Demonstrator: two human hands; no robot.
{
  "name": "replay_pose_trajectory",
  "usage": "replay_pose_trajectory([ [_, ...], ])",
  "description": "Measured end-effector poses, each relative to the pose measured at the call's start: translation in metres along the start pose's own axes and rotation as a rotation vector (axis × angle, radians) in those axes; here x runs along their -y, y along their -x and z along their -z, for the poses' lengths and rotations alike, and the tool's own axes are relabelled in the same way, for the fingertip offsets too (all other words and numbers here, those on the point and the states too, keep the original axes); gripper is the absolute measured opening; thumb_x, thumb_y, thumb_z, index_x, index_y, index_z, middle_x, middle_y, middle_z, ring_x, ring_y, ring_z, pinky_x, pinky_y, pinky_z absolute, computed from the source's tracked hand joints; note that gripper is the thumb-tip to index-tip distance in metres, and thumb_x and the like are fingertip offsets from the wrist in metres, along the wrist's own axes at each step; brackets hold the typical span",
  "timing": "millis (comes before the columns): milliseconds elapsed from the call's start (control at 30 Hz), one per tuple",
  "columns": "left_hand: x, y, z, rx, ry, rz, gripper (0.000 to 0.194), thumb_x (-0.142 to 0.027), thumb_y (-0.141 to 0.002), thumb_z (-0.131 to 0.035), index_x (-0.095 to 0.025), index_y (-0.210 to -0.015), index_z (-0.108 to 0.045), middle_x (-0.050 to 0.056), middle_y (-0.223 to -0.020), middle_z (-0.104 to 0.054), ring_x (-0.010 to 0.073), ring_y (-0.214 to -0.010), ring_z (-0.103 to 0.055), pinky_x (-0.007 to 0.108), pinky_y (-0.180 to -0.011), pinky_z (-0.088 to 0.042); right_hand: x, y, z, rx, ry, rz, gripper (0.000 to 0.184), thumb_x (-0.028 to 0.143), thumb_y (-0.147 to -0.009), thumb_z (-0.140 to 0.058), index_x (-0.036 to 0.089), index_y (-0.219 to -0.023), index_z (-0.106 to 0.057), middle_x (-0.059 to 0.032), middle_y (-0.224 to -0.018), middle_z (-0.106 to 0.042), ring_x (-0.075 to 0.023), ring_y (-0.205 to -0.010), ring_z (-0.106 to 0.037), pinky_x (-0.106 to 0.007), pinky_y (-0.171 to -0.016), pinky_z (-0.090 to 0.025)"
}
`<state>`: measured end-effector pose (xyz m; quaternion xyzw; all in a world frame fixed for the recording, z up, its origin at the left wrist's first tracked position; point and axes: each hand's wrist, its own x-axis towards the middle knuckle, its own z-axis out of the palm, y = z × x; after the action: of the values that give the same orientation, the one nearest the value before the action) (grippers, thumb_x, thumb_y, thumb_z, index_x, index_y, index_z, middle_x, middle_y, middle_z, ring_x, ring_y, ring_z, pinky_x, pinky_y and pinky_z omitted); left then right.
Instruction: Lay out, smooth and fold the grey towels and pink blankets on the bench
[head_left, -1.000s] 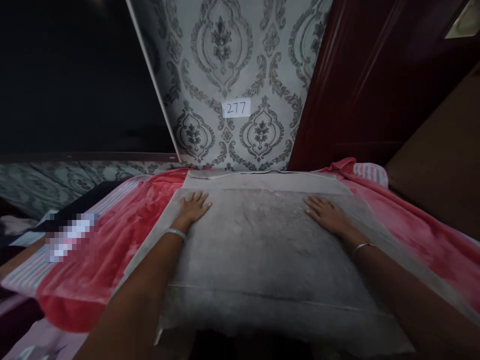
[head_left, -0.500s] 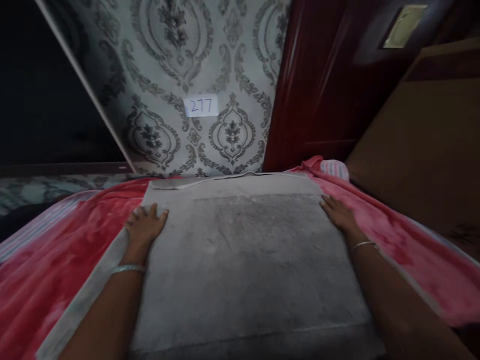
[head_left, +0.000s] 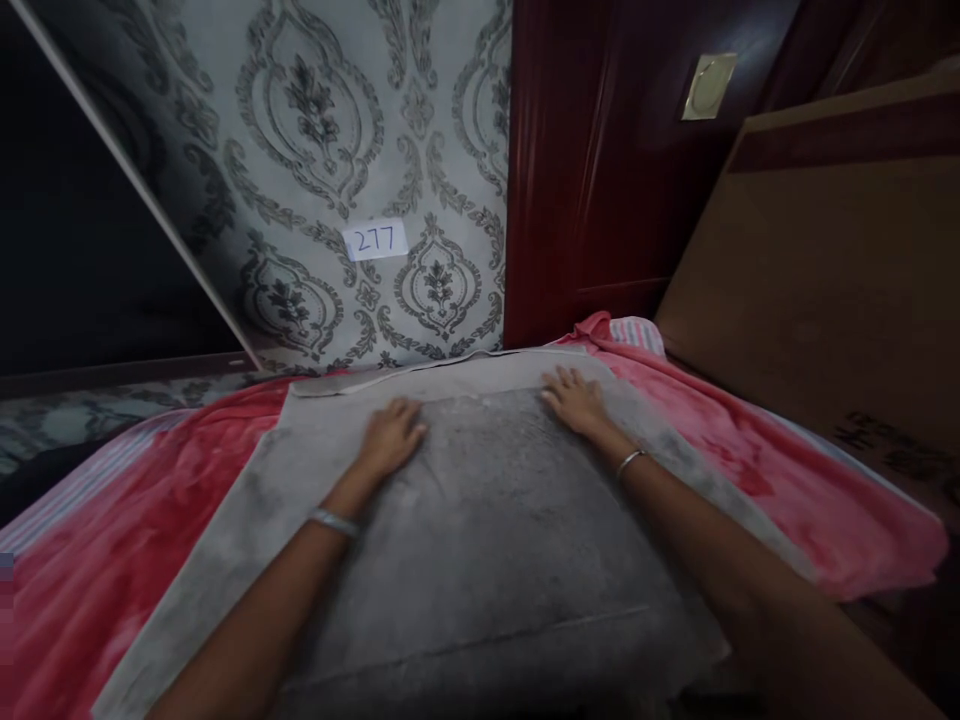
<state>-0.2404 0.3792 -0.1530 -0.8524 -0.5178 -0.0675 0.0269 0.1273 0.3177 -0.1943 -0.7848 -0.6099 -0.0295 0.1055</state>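
A grey plush cloth (head_left: 480,520) lies spread out before me, with a crease across its far part and another near its front. My left hand (head_left: 390,436) rests palm down on its far left portion, fingers stretched out. On the far right portion, my right hand (head_left: 576,400) lies flat with its fingers apart, near the far crease. Neither hand grips anything. Beneath the cloth, a red and pink blanket (head_left: 172,510) shows on both sides. The cloth's far edge is slightly raised and wavy.
Patterned wallpaper (head_left: 420,130) with a paper label (head_left: 376,240) reading 277 stands behind the cloth. A dark screen (head_left: 90,230) is at the left. At the right are a dark red door panel (head_left: 585,170) and a large cardboard box (head_left: 832,270).
Both hands have moved inward across the grey cloth, from its left and right sides toward its middle. The camera view has shifted a little to the right.
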Motion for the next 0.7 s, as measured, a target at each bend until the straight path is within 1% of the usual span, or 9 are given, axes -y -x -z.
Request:
replay_pose_trajectory([
  [67,-0.041,-0.016,-0.016,0.095,0.035,-0.230,0.059,-0.046,-0.102,-0.041,-0.027,-0.158,-0.042,0.010,-0.170,-0.032,0.0307,-0.158,-0.025,0.055,-0.127,-0.024,0.035,0.000,-0.006,0.059,-0.005,0.109,0.062,0.055,-0.106,-0.024,0.032,-0.162,-0.038,-0.0069,-0.171,-0.025,-0.0352,-0.157,-0.021,-0.068,-0.122,-0.021],
  [100,-0.058,-0.021,-0.024,0.137,0.052,-0.283,0.060,-0.048,-0.103,-0.038,-0.026,-0.159,-0.041,0.010,-0.171,-0.030,0.0309,-0.159,-0.022,0.057,-0.128,-0.021,0.046,0.002,-0.010,0.090,-0.006,0.140,0.062,0.055,-0.106,-0.025,0.031,-0.162,-0.037,-0.0068,-0.171,-0.025,-0.0347,-0.157,-0.022,-0.066,-0.123,-0.020],
  [167,-0.080,-0.025,-0.038,0.165,0.086,-0.309,0.062,-0.051,-0.104,-0.032,-0.027,-0.161,-0.037,0.009,-0.172,-0.027,0.0311,-0.160,-0.021,0.060,-0.128,-0.019,0.057,0.006,-0.019,0.128,-0.006,0.163,0.063,0.055,-0.106,-0.025,0.029,-0.163,-0.036,-0.0061,-0.171,-0.026,-0.0334,-0.156,-0.025,-0.062,-0.124,-0.021],
  [233,-0.085,-0.025,-0.048,0.153,0.112,-0.292,0.065,-0.056,-0.104,-0.026,-0.029,-0.162,-0.034,0.008,-0.172,-0.026,0.0303,-0.160,-0.020,0.060,-0.128,-0.017,0.054,0.009,-0.026,0.134,-0.006,0.156,0.064,0.056,-0.106,-0.024,0.030,-0.163,-0.035,-0.0048,-0.171,-0.026,-0.0324,-0.156,-0.026,-0.061,-0.124,-0.024],
  [300,-0.075,-0.023,-0.052,0.140,0.127,-0.267,0.067,-0.061,-0.103,-0.025,-0.031,-0.163,-0.033,0.006,-0.172,-0.025,0.0287,-0.160,-0.019,0.058,-0.129,-0.015,0.045,0.007,-0.034,0.117,-0.006,0.158,0.065,0.058,-0.105,-0.022,0.031,-0.163,-0.036,-0.0040,-0.170,-0.028,-0.0322,-0.156,-0.027,-0.061,-0.124,-0.026],
  [367,-0.051,-0.020,-0.052,0.144,0.121,-0.221,0.068,-0.063,-0.102,-0.025,-0.033,-0.163,-0.032,0.005,-0.173,-0.024,0.0280,-0.160,-0.018,0.057,-0.130,-0.015,0.037,0.003,-0.044,0.095,-0.011,0.169,0.067,0.061,-0.104,-0.021,0.033,-0.161,-0.039,-0.0035,-0.169,-0.031,-0.0327,-0.155,-0.029,-0.062,-0.123,-0.028],
  [467,0.008,-0.010,-0.043,0.174,0.071,-0.085,0.067,-0.060,-0.102,-0.027,-0.032,-0.163,-0.031,0.005,-0.173,-0.024,0.0287,-0.160,-0.019,0.057,-0.129,-0.016,0.029,-0.004,-0.060,0.040,-0.026,0.190,0.069,0.066,-0.101,-0.020,0.035,-0.159,-0.042,-0.0028,-0.167,-0.036,-0.0340,-0.153,-0.033,-0.064,-0.120,-0.032],
  [600,0.103,0.022,-0.023,0.179,-0.019,0.207,0.064,-0.054,-0.104,-0.027,-0.029,-0.163,-0.032,0.008,-0.172,-0.026,0.0297,-0.159,-0.021,0.060,-0.128,-0.014,0.025,-0.009,-0.073,-0.001,-0.039,0.211,0.071,0.069,-0.099,-0.023,0.037,-0.157,-0.045,-0.0030,-0.166,-0.039,-0.0356,-0.151,-0.036,-0.066,-0.119,-0.034],
  [700,0.153,0.041,-0.013,0.159,-0.042,0.436,0.064,-0.051,-0.104,-0.024,-0.028,-0.163,-0.032,0.008,-0.172,-0.025,0.0315,-0.159,-0.021,0.065,-0.125,-0.019,0.027,-0.009,-0.070,0.032,-0.042,0.198,0.071,0.068,-0.099,-0.023,0.035,-0.159,-0.043,-0.0033,-0.167,-0.037,-0.0355,-0.152,-0.034,-0.065,-0.120,-0.033],
])
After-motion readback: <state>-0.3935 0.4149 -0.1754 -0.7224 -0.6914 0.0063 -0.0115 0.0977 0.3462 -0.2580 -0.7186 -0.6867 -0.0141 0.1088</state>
